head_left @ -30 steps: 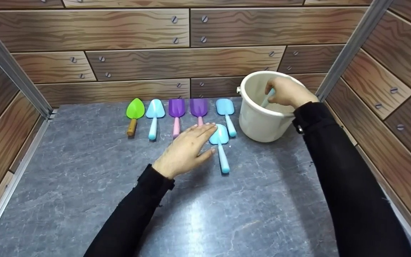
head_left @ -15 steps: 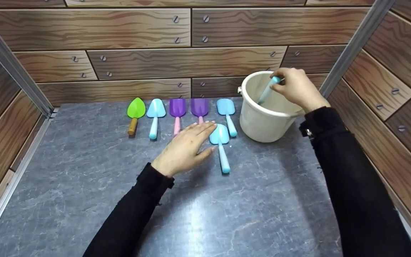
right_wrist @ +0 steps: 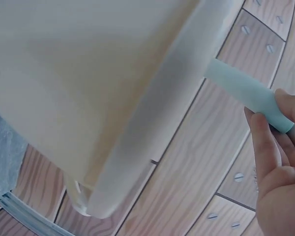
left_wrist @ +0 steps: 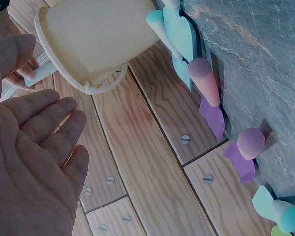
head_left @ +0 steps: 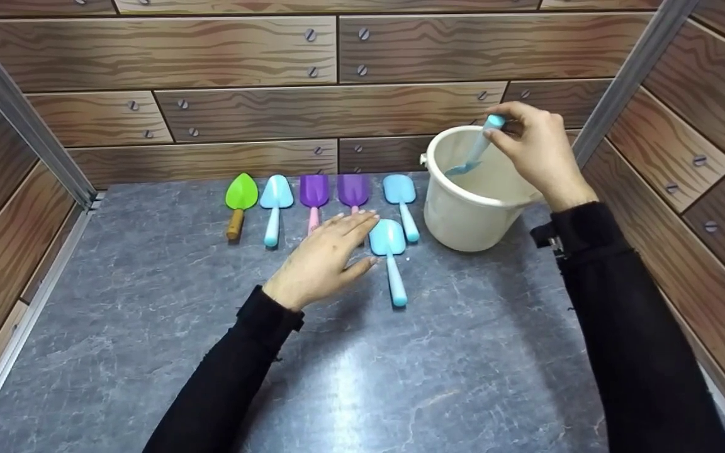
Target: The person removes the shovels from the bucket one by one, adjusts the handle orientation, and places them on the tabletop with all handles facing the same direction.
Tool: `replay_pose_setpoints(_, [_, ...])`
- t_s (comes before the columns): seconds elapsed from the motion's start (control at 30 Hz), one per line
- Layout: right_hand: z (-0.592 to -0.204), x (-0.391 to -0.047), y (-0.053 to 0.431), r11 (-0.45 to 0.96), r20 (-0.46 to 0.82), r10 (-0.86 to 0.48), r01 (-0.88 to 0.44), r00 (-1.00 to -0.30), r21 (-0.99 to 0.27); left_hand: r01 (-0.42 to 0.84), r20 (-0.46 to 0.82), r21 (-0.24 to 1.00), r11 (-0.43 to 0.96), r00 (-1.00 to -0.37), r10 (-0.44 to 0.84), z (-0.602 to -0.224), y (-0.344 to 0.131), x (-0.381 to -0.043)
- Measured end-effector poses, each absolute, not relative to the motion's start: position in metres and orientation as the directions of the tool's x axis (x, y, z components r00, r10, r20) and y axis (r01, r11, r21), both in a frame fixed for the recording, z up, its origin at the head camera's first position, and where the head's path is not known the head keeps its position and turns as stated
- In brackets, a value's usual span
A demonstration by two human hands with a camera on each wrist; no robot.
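My right hand (head_left: pixel 539 148) pinches the end of a light-blue toy shovel (head_left: pixel 482 141) above the white bucket (head_left: pixel 466 220). The shovel's blade is still inside the bucket's mouth, its handle tilted up past the rim. In the right wrist view the thumb and fingers grip the handle (right_wrist: pixel 250 93); the bucket wall hides the blade. My left hand (head_left: pixel 321 255) is held above the tabletop with fingers extended, holding nothing. Just right of its fingertips lies another light-blue shovel (head_left: pixel 387 239), and it partly covers the pink handles of two purple shovels (head_left: pixel 314 189).
Along the back wall a row of shovels lies on the grey tabletop (head_left: pixel 148 314): a green trowel (head_left: pixel 241 192) with a brown handle, a light-blue shovel (head_left: pixel 275 192), the purple pair and a blue shovel (head_left: pixel 399 189) beside the bucket. Wood-patterned walls (head_left: pixel 243 50) enclose three sides.
My right hand has risen out of the bucket and moved slightly right, lifting the light-blue shovel so its handle and part of its blade show. The left hand has hardly moved.
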State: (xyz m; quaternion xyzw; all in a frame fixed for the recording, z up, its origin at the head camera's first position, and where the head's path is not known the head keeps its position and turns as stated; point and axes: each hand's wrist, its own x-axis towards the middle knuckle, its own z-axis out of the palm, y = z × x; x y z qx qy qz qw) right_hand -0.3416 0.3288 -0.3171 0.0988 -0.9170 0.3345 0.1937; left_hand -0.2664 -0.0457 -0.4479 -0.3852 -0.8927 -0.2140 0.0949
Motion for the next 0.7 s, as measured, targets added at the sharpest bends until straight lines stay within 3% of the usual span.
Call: replay_pose_setpoints(0.7, [-0.306,-0.322,0.321,0.681,0.626,0.111,-0.400,-0.772,-0.614,0.711,0.326,0.304,0.634,-0.703,0.632,-0.433,-0.055,-0.265])
